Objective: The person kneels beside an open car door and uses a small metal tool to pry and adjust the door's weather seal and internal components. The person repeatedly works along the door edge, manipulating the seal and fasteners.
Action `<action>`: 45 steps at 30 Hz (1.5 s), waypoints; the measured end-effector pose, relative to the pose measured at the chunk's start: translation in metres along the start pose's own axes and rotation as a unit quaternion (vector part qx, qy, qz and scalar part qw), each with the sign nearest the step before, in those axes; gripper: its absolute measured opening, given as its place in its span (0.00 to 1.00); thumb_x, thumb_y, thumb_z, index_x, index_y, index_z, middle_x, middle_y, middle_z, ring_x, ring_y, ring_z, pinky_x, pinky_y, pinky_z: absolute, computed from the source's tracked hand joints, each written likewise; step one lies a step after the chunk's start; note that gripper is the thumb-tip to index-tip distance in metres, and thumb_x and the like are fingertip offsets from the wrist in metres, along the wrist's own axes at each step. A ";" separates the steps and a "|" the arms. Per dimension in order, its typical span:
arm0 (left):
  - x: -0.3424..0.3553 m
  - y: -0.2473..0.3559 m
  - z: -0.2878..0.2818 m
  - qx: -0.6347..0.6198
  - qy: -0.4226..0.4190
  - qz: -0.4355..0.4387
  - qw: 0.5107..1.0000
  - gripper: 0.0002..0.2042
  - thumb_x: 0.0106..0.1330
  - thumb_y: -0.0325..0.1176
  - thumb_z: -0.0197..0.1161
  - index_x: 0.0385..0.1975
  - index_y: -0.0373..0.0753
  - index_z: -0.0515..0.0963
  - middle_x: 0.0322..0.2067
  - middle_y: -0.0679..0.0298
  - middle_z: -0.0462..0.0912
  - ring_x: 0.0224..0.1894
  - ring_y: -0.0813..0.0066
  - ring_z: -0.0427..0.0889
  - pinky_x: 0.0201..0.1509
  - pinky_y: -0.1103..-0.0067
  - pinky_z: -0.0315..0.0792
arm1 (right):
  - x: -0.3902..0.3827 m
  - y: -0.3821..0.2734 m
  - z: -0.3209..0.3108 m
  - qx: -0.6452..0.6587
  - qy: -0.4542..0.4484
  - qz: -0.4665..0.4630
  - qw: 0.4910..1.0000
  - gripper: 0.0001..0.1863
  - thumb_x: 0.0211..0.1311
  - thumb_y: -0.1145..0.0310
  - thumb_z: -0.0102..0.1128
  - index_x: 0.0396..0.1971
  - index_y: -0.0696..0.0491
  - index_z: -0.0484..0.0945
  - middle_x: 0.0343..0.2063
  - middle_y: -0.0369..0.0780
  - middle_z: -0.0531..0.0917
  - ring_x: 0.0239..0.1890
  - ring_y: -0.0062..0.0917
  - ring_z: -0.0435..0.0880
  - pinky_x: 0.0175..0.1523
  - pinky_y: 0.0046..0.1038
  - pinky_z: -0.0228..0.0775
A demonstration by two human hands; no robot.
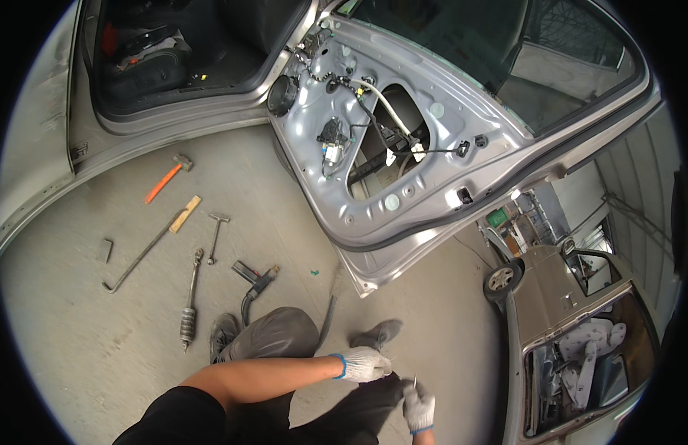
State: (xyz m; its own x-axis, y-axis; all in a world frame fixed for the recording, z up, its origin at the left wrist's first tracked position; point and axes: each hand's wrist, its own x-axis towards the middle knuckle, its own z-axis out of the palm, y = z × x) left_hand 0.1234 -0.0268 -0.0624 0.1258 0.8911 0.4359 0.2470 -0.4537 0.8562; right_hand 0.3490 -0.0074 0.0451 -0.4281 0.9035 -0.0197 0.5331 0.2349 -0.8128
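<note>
Both my hands wear pale knitted gloves with blue cuffs and hang over my dark trousers, low in the view and right of centre. The fingers of my left hand (364, 365) are drawn together; fine strands seem to stick out at the fingertips, too small to name. Lower and to its right, my right hand (419, 408) is closed with a short thin pin-like piece (415, 383) standing up from its fingers. A gap separates the two hands. Ahead of them hangs an open grey car door (451, 111), its inner panel stripped and its wiring exposed.
On the concrete floor to the left lie an orange-handled hammer (163, 184), a small hammer (215, 237), a hooked bar (140, 258), a slide hammer (188, 319), an L-shaped metal piece (105, 251) and a cabled gun-shaped tool (258, 280). A brownish car (551, 297) stands at right.
</note>
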 end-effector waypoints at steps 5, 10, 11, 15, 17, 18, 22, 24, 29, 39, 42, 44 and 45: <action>0.001 0.079 -0.059 0.066 0.014 -0.040 0.997 0.10 0.68 0.36 0.57 0.42 0.42 0.82 0.38 0.48 0.85 0.41 0.44 0.84 0.45 0.56 0.75 | 0.060 -0.088 0.052 0.101 -0.029 -0.009 0.994 0.16 0.72 0.60 0.61 0.44 0.59 0.86 0.23 0.34 0.84 0.17 0.13 0.72 0.21 0.19 0.61; 0.023 0.069 -0.098 0.168 0.066 -0.017 0.983 0.08 0.68 0.37 0.58 0.43 0.47 0.82 0.35 0.51 0.86 0.38 0.43 0.85 0.42 0.55 0.77 | 0.112 -0.093 0.075 0.266 -0.055 -0.016 0.962 0.14 0.72 0.63 0.59 0.40 0.60 0.85 0.22 0.35 0.83 0.15 0.15 0.72 0.20 0.18 0.61; 0.029 0.066 -0.106 0.181 0.054 -0.026 0.982 0.09 0.68 0.37 0.58 0.44 0.47 0.82 0.35 0.51 0.86 0.38 0.43 0.84 0.42 0.54 0.76 | 0.122 -0.092 0.077 0.269 -0.052 -0.023 0.961 0.13 0.72 0.64 0.59 0.39 0.60 0.85 0.22 0.35 0.83 0.15 0.15 0.72 0.19 0.18 0.60; 0.057 0.045 -0.135 0.153 0.099 0.028 0.983 0.18 0.70 0.34 0.58 0.59 0.51 0.80 0.50 0.56 0.87 0.50 0.50 0.86 0.59 0.62 0.79 | 0.169 -0.101 0.075 0.341 0.046 -0.027 0.939 0.12 0.73 0.65 0.56 0.33 0.57 0.82 0.16 0.32 0.75 0.11 0.15 0.67 0.16 0.20 0.56; 0.071 0.050 -0.164 0.143 0.208 0.017 0.967 0.18 0.70 0.34 0.59 0.59 0.46 0.79 0.51 0.56 0.87 0.53 0.56 0.85 0.61 0.65 0.78 | 0.198 -0.093 0.066 0.371 0.080 -0.055 0.923 0.12 0.73 0.64 0.56 0.31 0.55 0.79 0.15 0.30 0.70 0.10 0.15 0.64 0.14 0.21 0.54; 0.079 0.056 -0.185 0.142 0.283 -0.013 0.949 0.18 0.70 0.34 0.60 0.59 0.44 0.78 0.52 0.57 0.87 0.54 0.59 0.85 0.62 0.67 0.78 | 0.207 -0.082 0.067 0.356 0.095 -0.050 0.928 0.12 0.73 0.64 0.56 0.31 0.55 0.79 0.15 0.30 0.71 0.10 0.15 0.64 0.14 0.21 0.54; 0.106 0.030 -0.264 0.063 0.479 -0.085 0.871 0.24 0.70 0.32 0.63 0.65 0.36 0.73 0.60 0.53 0.82 0.64 0.64 0.80 0.69 0.72 0.72 | 0.231 -0.043 0.092 0.274 0.084 0.006 0.958 0.10 0.73 0.64 0.57 0.33 0.52 0.79 0.21 0.34 0.79 0.12 0.15 0.67 0.15 0.21 0.59; 0.111 -0.009 -0.285 0.046 0.498 -0.086 0.862 0.26 0.70 0.33 0.63 0.67 0.34 0.71 0.63 0.51 0.80 0.66 0.63 0.78 0.70 0.73 0.70 | 0.231 -0.056 0.109 0.276 0.076 0.017 0.958 0.10 0.73 0.63 0.56 0.36 0.54 0.78 0.21 0.37 0.80 0.12 0.16 0.68 0.14 0.22 0.59; 0.136 -0.037 -0.291 0.003 0.498 -0.050 0.866 0.29 0.74 0.42 0.63 0.70 0.35 0.68 0.63 0.47 0.79 0.65 0.58 0.79 0.68 0.72 0.70 | 0.229 -0.057 0.120 0.253 0.016 -0.002 0.967 0.08 0.74 0.64 0.57 0.40 0.53 0.79 0.25 0.36 0.83 0.15 0.13 0.69 0.17 0.20 0.61; 0.140 -0.040 -0.304 0.018 0.488 -0.079 0.869 0.26 0.76 0.48 0.58 0.64 0.33 0.75 0.55 0.56 0.83 0.59 0.69 0.77 0.66 0.73 0.67 | 0.222 -0.056 0.100 0.190 0.035 -0.079 0.978 0.15 0.73 0.64 0.59 0.48 0.60 0.83 0.29 0.36 0.83 0.34 0.18 0.78 0.43 0.25 0.74; 0.126 -0.044 -0.308 -0.009 0.528 -0.085 0.845 0.26 0.77 0.48 0.56 0.63 0.31 0.76 0.54 0.56 0.83 0.57 0.69 0.77 0.66 0.73 0.68 | 0.215 -0.057 0.087 0.227 0.018 -0.082 0.970 0.15 0.72 0.65 0.59 0.50 0.60 0.83 0.29 0.37 0.84 0.33 0.18 0.77 0.44 0.24 0.74; 0.115 -0.036 -0.312 -0.003 0.574 -0.093 0.814 0.26 0.78 0.49 0.55 0.62 0.30 0.76 0.54 0.56 0.83 0.57 0.68 0.77 0.65 0.73 0.68 | 0.218 -0.053 0.083 0.204 0.031 -0.103 0.973 0.15 0.72 0.65 0.59 0.50 0.60 0.83 0.29 0.37 0.83 0.32 0.18 0.77 0.43 0.24 0.74; 0.105 -0.051 -0.320 0.041 0.601 -0.075 0.795 0.27 0.78 0.50 0.54 0.62 0.30 0.76 0.53 0.56 0.83 0.55 0.68 0.79 0.64 0.72 0.70 | 0.215 -0.051 0.079 0.199 0.007 -0.067 0.978 0.15 0.71 0.66 0.60 0.50 0.59 0.83 0.30 0.37 0.83 0.33 0.18 0.77 0.43 0.24 0.74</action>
State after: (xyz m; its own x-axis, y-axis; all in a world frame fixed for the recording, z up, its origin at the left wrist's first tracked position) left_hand -0.1832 0.0901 0.0290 -0.9075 0.2689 0.3227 0.2408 -0.2965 0.9242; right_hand 0.1721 0.1466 0.0365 -0.4624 0.8800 0.1082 0.1463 0.1961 -0.9696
